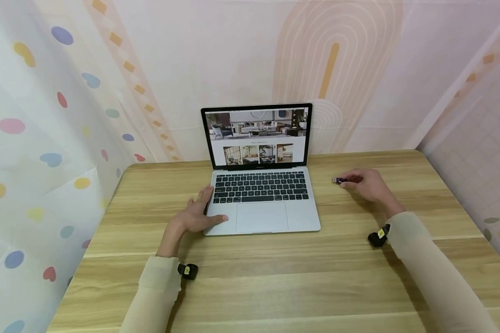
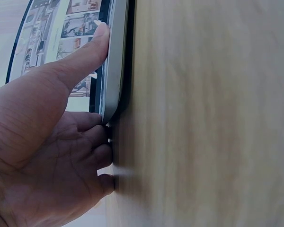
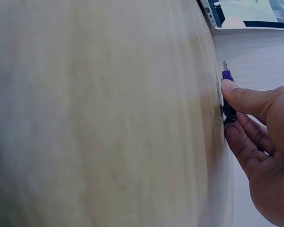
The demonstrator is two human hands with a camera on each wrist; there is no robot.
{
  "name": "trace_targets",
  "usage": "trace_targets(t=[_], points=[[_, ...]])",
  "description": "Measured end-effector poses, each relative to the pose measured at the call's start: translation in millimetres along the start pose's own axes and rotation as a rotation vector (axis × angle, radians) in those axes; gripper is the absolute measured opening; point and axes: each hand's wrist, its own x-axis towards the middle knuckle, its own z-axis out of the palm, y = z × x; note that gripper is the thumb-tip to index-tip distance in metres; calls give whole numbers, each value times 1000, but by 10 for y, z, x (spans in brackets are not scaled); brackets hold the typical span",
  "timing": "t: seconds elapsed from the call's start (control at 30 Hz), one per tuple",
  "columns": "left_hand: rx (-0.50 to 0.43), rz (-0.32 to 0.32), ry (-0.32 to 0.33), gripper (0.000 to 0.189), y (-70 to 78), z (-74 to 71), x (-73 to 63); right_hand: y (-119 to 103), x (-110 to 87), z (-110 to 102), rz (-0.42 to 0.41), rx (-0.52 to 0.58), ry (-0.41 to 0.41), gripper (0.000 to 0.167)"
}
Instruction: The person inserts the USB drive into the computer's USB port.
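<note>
An open silver laptop (image 1: 261,217) stands on the wooden table, its screen lit with pictures of rooms. My left hand (image 1: 196,215) rests at the laptop's left edge. Its thumb (image 2: 87,52) lies over the palm rest, while the other fingers reach along the side, near the tabletop. To the right of the laptop, my right hand (image 1: 365,184) pinches a small dark and purple USB flash drive (image 3: 228,94) between thumb and fingers. The drive's metal plug (image 1: 334,180) points left, toward the laptop's right side, with space between them. It lies low, close to the tabletop.
The wood-grain table (image 1: 266,282) extends on all sides of the laptop. A patterned cloth (image 1: 233,55) hangs behind the table, and another with coloured dots (image 1: 46,185) hangs on the left. Small black cameras (image 1: 188,271) sit on both wrists.
</note>
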Motion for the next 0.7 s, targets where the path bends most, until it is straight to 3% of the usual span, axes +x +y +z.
trace_targets(t=[0.7], points=[[8,21,5,113,-23,12,19,-191,141,194,-34,16,-12,26]])
